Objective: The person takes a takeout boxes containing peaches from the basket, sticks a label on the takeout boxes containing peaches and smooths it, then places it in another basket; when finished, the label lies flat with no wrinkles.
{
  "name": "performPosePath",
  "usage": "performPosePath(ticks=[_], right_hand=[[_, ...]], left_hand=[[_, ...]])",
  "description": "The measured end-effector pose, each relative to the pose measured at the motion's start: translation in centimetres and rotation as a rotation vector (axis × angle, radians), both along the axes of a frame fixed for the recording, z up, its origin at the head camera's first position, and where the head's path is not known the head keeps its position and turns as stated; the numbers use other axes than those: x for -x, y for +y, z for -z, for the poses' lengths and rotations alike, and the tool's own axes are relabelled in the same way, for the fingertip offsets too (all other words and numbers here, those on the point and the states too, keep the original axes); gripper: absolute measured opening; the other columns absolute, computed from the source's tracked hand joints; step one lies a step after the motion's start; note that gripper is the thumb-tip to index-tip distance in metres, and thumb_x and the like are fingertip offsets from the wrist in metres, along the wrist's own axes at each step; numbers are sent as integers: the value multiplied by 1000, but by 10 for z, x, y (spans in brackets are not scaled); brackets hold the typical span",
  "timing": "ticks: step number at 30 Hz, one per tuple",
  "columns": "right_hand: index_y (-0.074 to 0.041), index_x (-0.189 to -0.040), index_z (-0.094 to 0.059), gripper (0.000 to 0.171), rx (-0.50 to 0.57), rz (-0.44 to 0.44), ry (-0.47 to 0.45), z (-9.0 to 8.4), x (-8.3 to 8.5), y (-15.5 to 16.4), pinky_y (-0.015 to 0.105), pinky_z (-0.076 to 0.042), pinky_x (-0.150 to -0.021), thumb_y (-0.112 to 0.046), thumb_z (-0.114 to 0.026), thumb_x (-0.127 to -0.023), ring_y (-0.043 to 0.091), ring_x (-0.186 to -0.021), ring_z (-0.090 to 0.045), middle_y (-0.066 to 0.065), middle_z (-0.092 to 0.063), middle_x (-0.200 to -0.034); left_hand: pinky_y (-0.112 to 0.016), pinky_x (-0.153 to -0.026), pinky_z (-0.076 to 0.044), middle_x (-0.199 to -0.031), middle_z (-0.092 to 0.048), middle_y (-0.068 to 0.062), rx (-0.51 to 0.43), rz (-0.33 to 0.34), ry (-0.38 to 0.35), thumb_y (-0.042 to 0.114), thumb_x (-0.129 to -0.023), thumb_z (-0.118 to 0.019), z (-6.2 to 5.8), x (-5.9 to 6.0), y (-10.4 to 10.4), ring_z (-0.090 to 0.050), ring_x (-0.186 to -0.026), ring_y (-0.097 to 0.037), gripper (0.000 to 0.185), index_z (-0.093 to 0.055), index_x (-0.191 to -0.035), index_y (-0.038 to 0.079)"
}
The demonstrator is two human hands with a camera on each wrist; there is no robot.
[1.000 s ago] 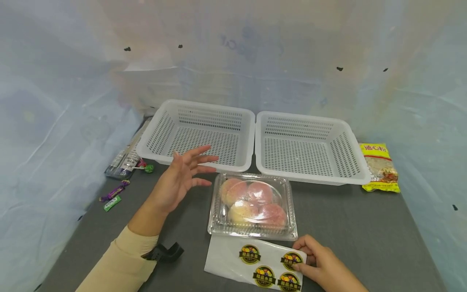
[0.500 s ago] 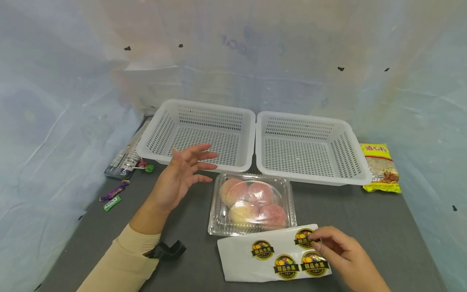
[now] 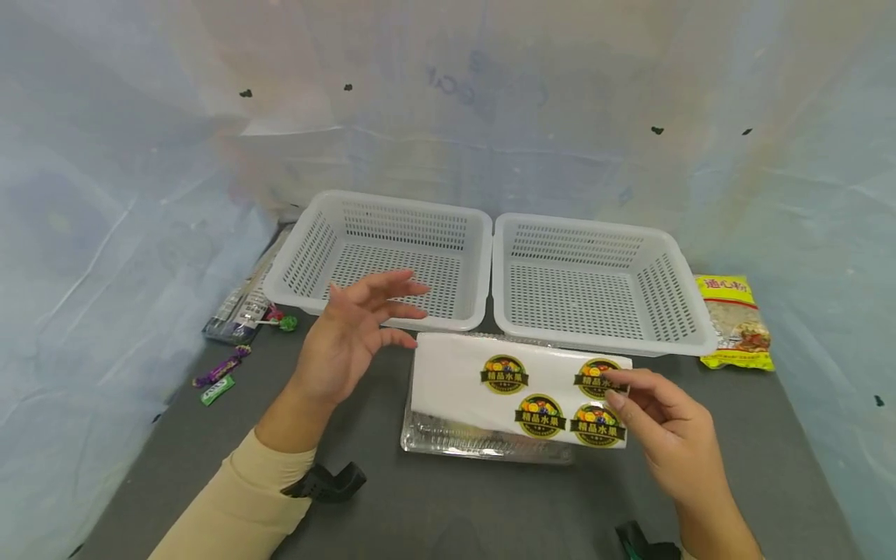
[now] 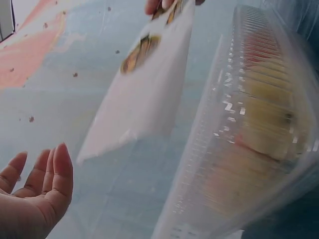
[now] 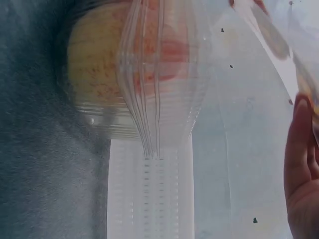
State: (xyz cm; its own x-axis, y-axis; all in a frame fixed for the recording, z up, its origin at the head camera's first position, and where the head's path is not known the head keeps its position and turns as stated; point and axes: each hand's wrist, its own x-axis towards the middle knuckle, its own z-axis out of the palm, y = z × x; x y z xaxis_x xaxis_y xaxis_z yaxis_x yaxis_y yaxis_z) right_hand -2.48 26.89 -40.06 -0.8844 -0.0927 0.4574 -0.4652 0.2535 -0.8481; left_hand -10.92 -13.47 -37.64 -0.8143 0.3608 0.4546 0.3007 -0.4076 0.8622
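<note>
A white sheet of round fruit-label stickers (image 3: 448, 381) is pinched at its right edge by my right hand (image 3: 675, 435), thumb in front. It hangs above the table and hides most of the clear plastic clamshell box (image 3: 483, 447) in the head view. Through the box's wall, the left wrist view shows peaches (image 4: 269, 124) inside, and the lid is down. My left hand (image 3: 343, 342) holds nothing. Its fingers are spread and loosely bent, with one fingertip right at the sheet's upper left corner in the head view.
Two white perforated baskets (image 3: 392, 268) (image 3: 574, 295) stand side by side behind the box. At left lie a dark package (image 3: 234, 319), a lollipop (image 3: 287, 322) and two wrapped candies (image 3: 220, 369) (image 3: 216, 390). A yellow pasta bag (image 3: 735, 323) lies at right.
My right hand has lifted the sticker sheet off the table from in front of the box and raised it up over the box. My left hand has moved slightly right.
</note>
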Motion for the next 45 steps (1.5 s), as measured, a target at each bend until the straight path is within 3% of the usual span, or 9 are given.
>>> performPosePath(ticks=[5,11,17,20,25,33,40,45], right_hand=[[14,-128,-70,29,15,126,-33,-7,15,-4,20,-58,-79,20,-65,-99,11,-95,-73,6,-75,-121],[8,-129,-74,31,-2,226,52,-15,32,-14,18,-49,-64,16,-70,-99,11,-80,-68,12,-74,-124],[15,-124,-72,29,127,126,199,-21,51,-28,20,-42,-58,21,-69,-96,12,-69,-56,13,-76,-118],[15,-123,-72,28,125,127,237,-28,57,-35,19,-41,-58,21,-69,-96,13,-68,-54,11,-76,-114],[12,-123,-74,29,106,156,241,-36,62,-42,19,-46,-63,20,-69,-96,14,-73,-59,13,-76,-115],[16,-123,-71,27,141,46,269,-39,67,-46,21,-51,-73,20,-67,-97,17,-83,-63,19,-73,-117],[15,-123,-71,27,131,56,250,-31,64,-44,19,-50,-70,21,-67,-97,15,-81,-62,19,-73,-118],[15,-124,-71,29,104,27,224,-26,65,-44,19,-53,-73,22,-65,-97,15,-84,-65,17,-73,-118]], left_hand=[[-46,-89,-60,-149,-57,-26,-4,2,25,63,-116,-30,-9,-2,8,-61,-125,-42,75,-56,-155,5],[-50,-92,-60,-151,-57,-27,66,-12,-26,68,-113,-38,-11,-1,28,-58,-129,-50,83,-54,-154,-2],[-53,-96,-59,-154,-53,-29,45,-17,-51,73,-109,-41,-7,6,42,-56,-131,-51,95,-47,-155,-11],[-53,-97,-59,-154,-53,-29,31,-35,-65,74,-109,-41,-6,8,45,-57,-132,-51,97,-47,-156,-11],[-54,-98,-59,-155,-53,-29,2,-46,-105,74,-109,-38,-6,11,50,-58,-131,-49,97,-45,-157,-10],[-51,-96,-60,-153,-53,-31,-39,-36,-165,67,-113,-40,2,13,55,-61,-127,-44,90,-43,-156,-12],[-50,-94,-61,-149,-54,-32,-38,-38,-204,63,-110,-54,9,16,61,-65,-120,-38,90,-45,-154,-15],[-47,-94,-61,-142,-56,-34,-14,-48,-233,52,-111,-60,14,18,64,-68,-112,-32,82,-48,-150,-19]])
